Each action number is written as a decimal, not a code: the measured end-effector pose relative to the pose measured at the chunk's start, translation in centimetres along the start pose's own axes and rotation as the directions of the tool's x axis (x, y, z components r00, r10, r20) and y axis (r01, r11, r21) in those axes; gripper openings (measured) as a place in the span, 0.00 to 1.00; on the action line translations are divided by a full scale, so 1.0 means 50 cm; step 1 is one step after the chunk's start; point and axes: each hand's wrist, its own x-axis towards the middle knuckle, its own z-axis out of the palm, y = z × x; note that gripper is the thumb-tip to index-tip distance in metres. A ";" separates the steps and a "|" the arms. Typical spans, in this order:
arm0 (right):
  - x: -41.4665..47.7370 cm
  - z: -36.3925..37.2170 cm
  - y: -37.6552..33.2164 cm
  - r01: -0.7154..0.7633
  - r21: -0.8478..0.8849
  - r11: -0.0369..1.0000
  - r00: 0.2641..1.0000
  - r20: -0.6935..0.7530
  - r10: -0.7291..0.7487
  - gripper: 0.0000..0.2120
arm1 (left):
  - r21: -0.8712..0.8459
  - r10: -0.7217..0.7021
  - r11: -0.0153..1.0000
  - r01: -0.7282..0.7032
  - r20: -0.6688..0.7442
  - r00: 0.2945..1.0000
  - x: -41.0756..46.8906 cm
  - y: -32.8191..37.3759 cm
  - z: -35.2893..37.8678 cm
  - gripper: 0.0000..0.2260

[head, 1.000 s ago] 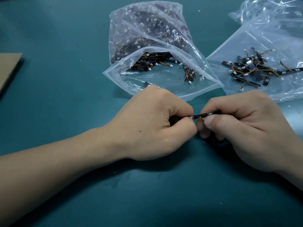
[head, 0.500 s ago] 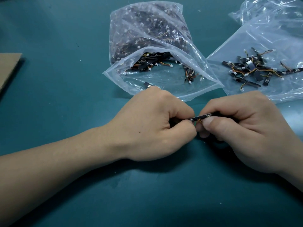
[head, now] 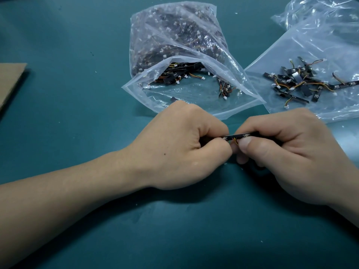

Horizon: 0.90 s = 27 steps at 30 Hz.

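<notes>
Between fists: black strip (head: pixel 236 136), left hand (head: pixel 182 150) and right hand (head: pixel 287 154) each pinching one end

left hand (head: pixel 180 148) + right hand (head: pixel 287 158) | pinch black strip (head: pixel 236 136) | green mat (head: pixel 77 94)

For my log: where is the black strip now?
Head view, centre: the black strip is pinched between left hand and right hand, near the open bag.

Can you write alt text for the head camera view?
A left hand and right hand pinch a thin black strip over a teal table. Behind lie an open bag of similar strips and a loose pile.
</notes>
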 end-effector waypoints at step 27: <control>0.003 0.001 -0.002 -0.033 0.024 0.999 0.999 -0.014 0.034 0.12 | -0.055 -0.016 0.998 0.013 -0.054 0.998 0.001 0.003 0.003 0.15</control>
